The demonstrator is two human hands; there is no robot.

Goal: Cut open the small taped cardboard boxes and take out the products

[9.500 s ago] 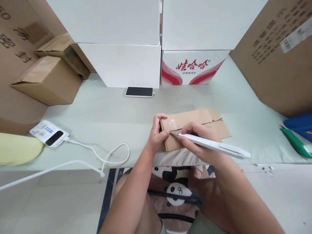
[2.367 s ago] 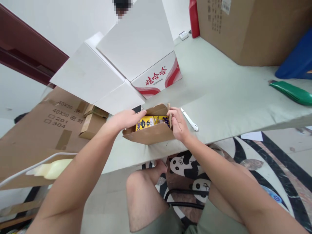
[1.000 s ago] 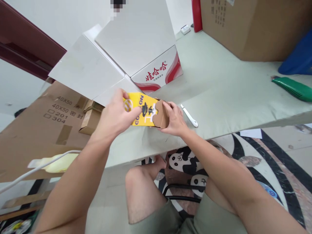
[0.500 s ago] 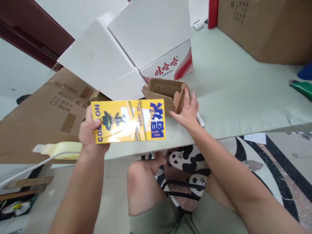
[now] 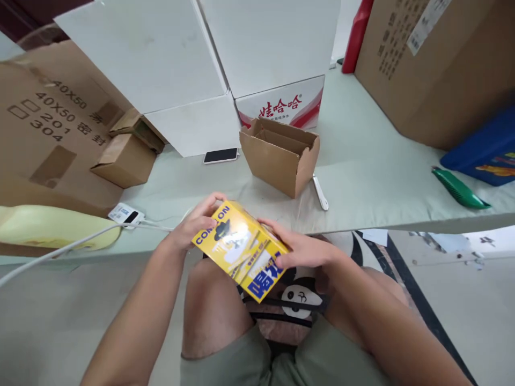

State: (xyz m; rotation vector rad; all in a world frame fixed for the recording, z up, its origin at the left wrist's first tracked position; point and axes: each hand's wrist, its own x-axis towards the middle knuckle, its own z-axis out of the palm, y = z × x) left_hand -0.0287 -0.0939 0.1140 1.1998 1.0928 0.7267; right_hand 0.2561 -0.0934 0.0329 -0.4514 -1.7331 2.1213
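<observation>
A yellow product box (image 5: 241, 249) with blue lettering is held over my lap, just in front of the table edge. My left hand (image 5: 199, 221) grips its upper left end, fingers curled over the top. My right hand (image 5: 300, 249) grips its right side, thumb on the face. Behind them, the small brown cardboard box (image 5: 279, 155) stands open and empty on the pale green table (image 5: 362, 166). A white utility knife (image 5: 321, 192) lies beside that carton on its right.
Stacked white boxes (image 5: 201, 69) and a red-and-white printed carton (image 5: 281, 107) stand at the back. A phone (image 5: 220, 155) lies face up near them. Big brown cartons (image 5: 438, 64) flank both sides. A green cutter (image 5: 458, 187), a blue bag (image 5: 483, 155), a white charger (image 5: 124, 214) with cable.
The yellow box came out of the small carton and moved down to my lap. My right hand left the carton and took hold of the yellow box too.
</observation>
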